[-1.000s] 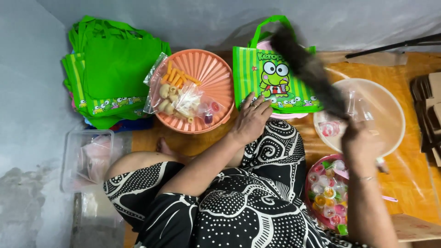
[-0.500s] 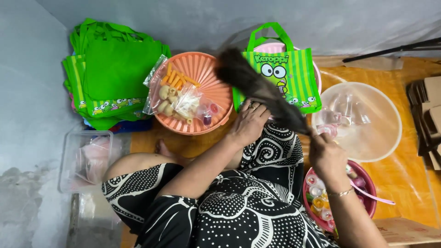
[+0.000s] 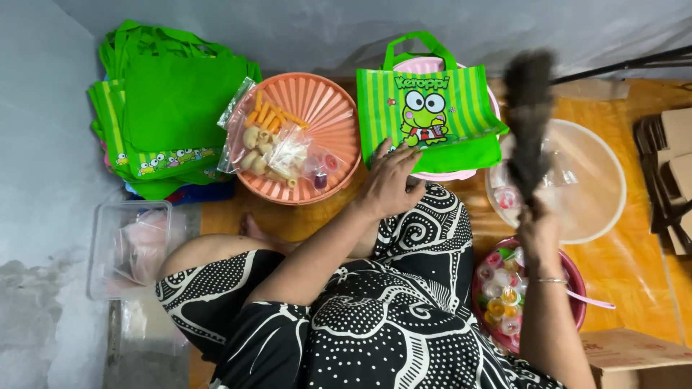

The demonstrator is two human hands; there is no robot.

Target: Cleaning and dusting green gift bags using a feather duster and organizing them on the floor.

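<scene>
L hand rests flat, fingers spread, on the near edge of a green striped tote bag w/ a frog cartoon; grip wide, holding nothing. Bag lies over a pink bowl at far centre. R hand, at right, has its grip closed around a dark feather duster, blurred, raised upright over a clear plastic basin. Near the R hand: red bowl of small jelly cups. Left of the bag: orange tray w/ snack packets. Far left: stack of green bags.
</scene>
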